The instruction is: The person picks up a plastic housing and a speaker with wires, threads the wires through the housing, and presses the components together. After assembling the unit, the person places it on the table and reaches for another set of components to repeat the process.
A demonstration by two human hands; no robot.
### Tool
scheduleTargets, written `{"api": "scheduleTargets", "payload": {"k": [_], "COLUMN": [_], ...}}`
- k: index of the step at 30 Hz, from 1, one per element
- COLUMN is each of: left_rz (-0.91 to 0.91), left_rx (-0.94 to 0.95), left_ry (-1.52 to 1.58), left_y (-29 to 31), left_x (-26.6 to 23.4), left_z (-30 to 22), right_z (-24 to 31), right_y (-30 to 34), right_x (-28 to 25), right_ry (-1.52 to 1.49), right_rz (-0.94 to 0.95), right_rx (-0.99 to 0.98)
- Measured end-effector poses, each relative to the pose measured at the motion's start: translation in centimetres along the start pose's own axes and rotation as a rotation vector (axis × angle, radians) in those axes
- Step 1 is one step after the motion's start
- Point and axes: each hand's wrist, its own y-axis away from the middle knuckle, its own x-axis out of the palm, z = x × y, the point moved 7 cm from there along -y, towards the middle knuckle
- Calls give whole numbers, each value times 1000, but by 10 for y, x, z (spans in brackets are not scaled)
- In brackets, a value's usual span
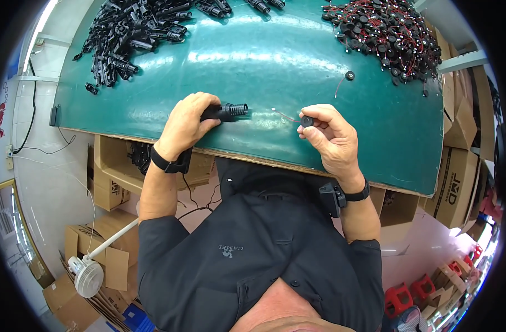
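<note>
Black tube (234, 110) in left hand (187, 123); wired disc (306, 121) in right hand (337, 139).

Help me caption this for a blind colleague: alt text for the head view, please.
A person's left hand holds a black ribbed-ended part and the right hand a small black disc with a red wire, at a green table. Farther back lie a pile of black parts at left and a heap of wired discs at right.
</note>
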Motion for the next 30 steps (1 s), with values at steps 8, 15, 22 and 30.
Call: {"api": "scheduleTargets", "payload": {"k": [8, 15, 22, 30], "left_rz": [-225, -234, -39, 157], "left_rx": [22, 134, 21, -212], "left_ry": [306, 404, 689, 1463], "left_y": [10, 14, 18, 30], "left_x": [5, 17, 31, 53], "left_z": [-15, -14, -16, -10], "right_z": [43, 81, 85, 71], "right_y": [-3, -3, -2, -4], "right_x": [20, 38, 33, 15], "right_ry": [-85, 273, 312, 248], "right_rz": [55, 131, 111, 58], "right_rx": [-147, -447, -486, -415]}}
